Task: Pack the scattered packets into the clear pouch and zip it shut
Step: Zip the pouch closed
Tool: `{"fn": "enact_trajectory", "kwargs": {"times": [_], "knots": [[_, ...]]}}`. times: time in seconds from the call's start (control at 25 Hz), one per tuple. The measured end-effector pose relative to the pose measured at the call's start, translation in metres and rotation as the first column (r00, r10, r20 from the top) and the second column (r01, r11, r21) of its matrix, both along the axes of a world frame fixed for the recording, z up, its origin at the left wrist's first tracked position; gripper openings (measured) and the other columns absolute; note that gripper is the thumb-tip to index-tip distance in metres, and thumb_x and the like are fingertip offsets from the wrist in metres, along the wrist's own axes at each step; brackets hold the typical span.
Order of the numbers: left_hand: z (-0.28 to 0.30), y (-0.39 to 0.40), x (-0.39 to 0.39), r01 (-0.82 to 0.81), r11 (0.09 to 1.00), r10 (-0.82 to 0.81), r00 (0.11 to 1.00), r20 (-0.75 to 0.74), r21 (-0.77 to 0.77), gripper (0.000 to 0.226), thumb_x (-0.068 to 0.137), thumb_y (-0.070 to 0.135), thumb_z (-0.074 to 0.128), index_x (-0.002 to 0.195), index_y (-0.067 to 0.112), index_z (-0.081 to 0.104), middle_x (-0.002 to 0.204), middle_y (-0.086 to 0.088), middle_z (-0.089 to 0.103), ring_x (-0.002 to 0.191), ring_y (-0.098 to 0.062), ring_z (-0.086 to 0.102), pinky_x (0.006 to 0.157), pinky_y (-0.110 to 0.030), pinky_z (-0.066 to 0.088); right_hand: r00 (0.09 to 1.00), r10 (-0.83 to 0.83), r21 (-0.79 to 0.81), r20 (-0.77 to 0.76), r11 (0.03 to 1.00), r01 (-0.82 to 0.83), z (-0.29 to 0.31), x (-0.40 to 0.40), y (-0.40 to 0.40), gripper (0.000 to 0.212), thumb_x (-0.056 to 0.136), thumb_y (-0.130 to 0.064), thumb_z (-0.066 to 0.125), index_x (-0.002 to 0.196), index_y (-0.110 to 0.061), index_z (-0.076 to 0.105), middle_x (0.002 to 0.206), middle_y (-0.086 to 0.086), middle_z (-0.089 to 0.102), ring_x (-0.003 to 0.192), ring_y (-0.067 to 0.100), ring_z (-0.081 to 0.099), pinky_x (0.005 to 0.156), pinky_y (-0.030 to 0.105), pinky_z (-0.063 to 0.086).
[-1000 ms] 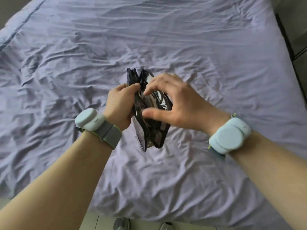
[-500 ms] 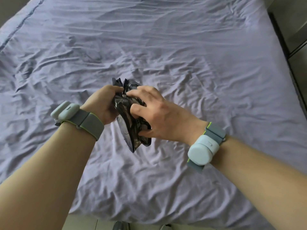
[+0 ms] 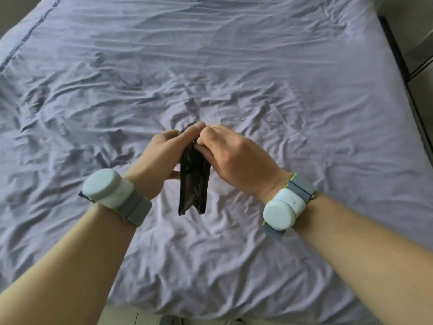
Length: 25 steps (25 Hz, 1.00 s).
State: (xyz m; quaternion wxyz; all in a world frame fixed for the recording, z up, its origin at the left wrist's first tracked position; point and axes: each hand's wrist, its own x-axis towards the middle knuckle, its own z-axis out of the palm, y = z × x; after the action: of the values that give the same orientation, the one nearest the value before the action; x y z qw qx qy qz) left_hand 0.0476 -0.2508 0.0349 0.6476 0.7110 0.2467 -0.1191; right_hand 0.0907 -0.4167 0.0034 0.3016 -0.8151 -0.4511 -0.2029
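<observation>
The clear pouch (image 3: pixel 193 184) hangs upright above the bed between my hands, dark-trimmed and showing dark packets inside. My left hand (image 3: pixel 161 156) grips its left side near the top edge. My right hand (image 3: pixel 230 158) pinches the top edge from the right, fingers curled tight against my left fingers. The pouch's top edge and zip are hidden behind my fingers. No loose packets show on the sheet.
A wrinkled lavender bedsheet (image 3: pixel 234 73) covers the whole bed. The bed's near edge (image 3: pixel 187 316) runs along the bottom, with floor below. A dark bed frame and wall (image 3: pixel 403 66) lie at the right. Both wrists wear pale blue bands.
The pouch has turned upright and narrowed. My right hand moved from its side up to the top edge, meeting my left fingers there. Both hands shifted slightly toward the middle of the view.
</observation>
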Motion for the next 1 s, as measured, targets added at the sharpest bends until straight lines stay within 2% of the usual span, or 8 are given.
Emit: {"fn": "enact_trajectory", "kwargs": {"times": [0.12, 0.24, 0.36, 0.52, 0.6, 0.72, 0.88, 1.0], "knots": [[-0.007, -0.005, -0.011, 0.039, 0.999, -0.04, 0.994, 0.104, 0.016, 0.041, 0.096, 0.048, 0.067, 0.105, 0.009, 0.076, 0.093, -0.016, 0.067, 0.087, -0.029, 0.065, 0.091, -0.067, 0.059, 0.99, 0.014, 0.075, -0.139, 0.997, -0.003, 0.003, 0.002, -0.008, 0.015, 0.1, -0.008, 0.062, 0.093, 0.005, 0.066, 0.1, 0.017, 0.068, 0.078, 0.018, 0.061, 0.075, 0.029, 0.058], [-0.012, -0.004, -0.017, 0.08, 0.993, -0.094, 0.978, 0.186, 0.082, 0.034, 0.087, 0.055, 0.065, 0.078, 0.023, 0.069, 0.074, -0.003, 0.057, 0.074, -0.025, 0.052, 0.072, -0.057, 0.049, 0.876, -0.046, 0.094, -0.48, 0.99, 0.103, 0.007, 0.003, -0.014, 0.013, 0.097, -0.013, 0.068, 0.09, -0.002, 0.066, 0.092, 0.007, 0.07, 0.073, 0.008, 0.056, 0.075, 0.014, 0.044], [-0.018, -0.009, -0.022, 0.134, 0.985, -0.16, 0.949, 0.27, 0.112, 0.038, 0.092, 0.048, 0.065, 0.084, 0.011, 0.06, 0.074, -0.007, 0.051, 0.072, -0.026, 0.046, 0.069, -0.059, 0.046, 0.688, -0.168, -0.008, -0.706, 0.973, 0.229, 0.011, 0.015, -0.016, 0.014, 0.095, -0.026, 0.071, 0.09, -0.013, 0.072, 0.083, -0.003, 0.074, 0.074, 0.007, 0.064, 0.069, 0.013, 0.046], [-0.021, -0.006, -0.019, 0.22, 0.956, -0.273, 0.909, 0.316, 0.191, 0.033, 0.091, 0.038, 0.067, 0.078, 0.013, 0.051, 0.075, -0.006, 0.042, 0.072, -0.025, 0.039, 0.068, -0.048, 0.036, 0.574, -0.213, -0.091, -0.791, 0.968, 0.233, 0.014, 0.033, -0.012, 0.016, 0.092, -0.029, 0.075, 0.089, -0.013, 0.077, 0.085, 0.0, 0.077, 0.083, 0.015, 0.071, 0.078, 0.024, 0.055], [-0.022, 0.0, -0.016, 0.228, 0.968, -0.249, 0.933, 0.26, 0.11, 0.025, 0.099, 0.025, 0.07, 0.083, 0.01, 0.058, 0.074, -0.004, 0.053, 0.072, -0.023, 0.05, 0.068, -0.041, 0.045, 0.618, -0.211, -0.102, -0.757, 0.973, 0.206, 0.015, 0.032, -0.01, 0.016, 0.092, -0.029, 0.075, 0.088, -0.013, 0.076, 0.084, 0.0, 0.077, 0.082, 0.017, 0.071, 0.083, 0.033, 0.057], [-0.022, 0.002, -0.016, 0.2, 0.98, -0.195, 0.969, 0.151, -0.016, 0.037, 0.108, 0.029, 0.06, 0.111, -0.008, 0.062, 0.085, -0.003, 0.068, 0.082, -0.02, 0.063, 0.069, -0.032, 0.059, 0.728, -0.124, -0.054, -0.674, 0.992, 0.118, 0.022, 0.023, -0.013, 0.015, 0.092, -0.026, 0.073, 0.088, -0.012, 0.073, 0.082, -0.002, 0.075, 0.075, 0.011, 0.067, 0.075, 0.026, 0.054], [-0.025, 0.002, -0.017, 0.223, 0.972, -0.233, 0.952, 0.198, 0.073, 0.04, 0.108, 0.021, 0.061, 0.095, -0.015, 0.053, 0.082, -0.015, 0.062, 0.08, -0.024, 0.065, 0.081, -0.045, 0.061, 0.688, -0.17, -0.092, -0.706, 0.985, 0.148, 0.026, 0.025, -0.015, 0.015, 0.093, -0.027, 0.072, 0.088, -0.013, 0.073, 0.081, -0.005, 0.074, 0.071, 0.005, 0.063, 0.07, 0.02, 0.05], [-0.023, 0.0, -0.019, 0.297, 0.945, -0.319, 0.928, 0.191, 0.138, 0.051, 0.095, 0.037, 0.071, 0.09, -0.01, 0.055, 0.079, -0.031, 0.059, 0.077, -0.027, 0.063, 0.084, -0.06, 0.061, 0.621, -0.22, -0.177, -0.753, 0.975, 0.132, 0.024, 0.031, -0.018, 0.018, 0.094, -0.031, 0.072, 0.083, -0.017, 0.072, 0.076, -0.008, 0.07, 0.067, 0.004, 0.06, 0.068, 0.023, 0.045]]}}
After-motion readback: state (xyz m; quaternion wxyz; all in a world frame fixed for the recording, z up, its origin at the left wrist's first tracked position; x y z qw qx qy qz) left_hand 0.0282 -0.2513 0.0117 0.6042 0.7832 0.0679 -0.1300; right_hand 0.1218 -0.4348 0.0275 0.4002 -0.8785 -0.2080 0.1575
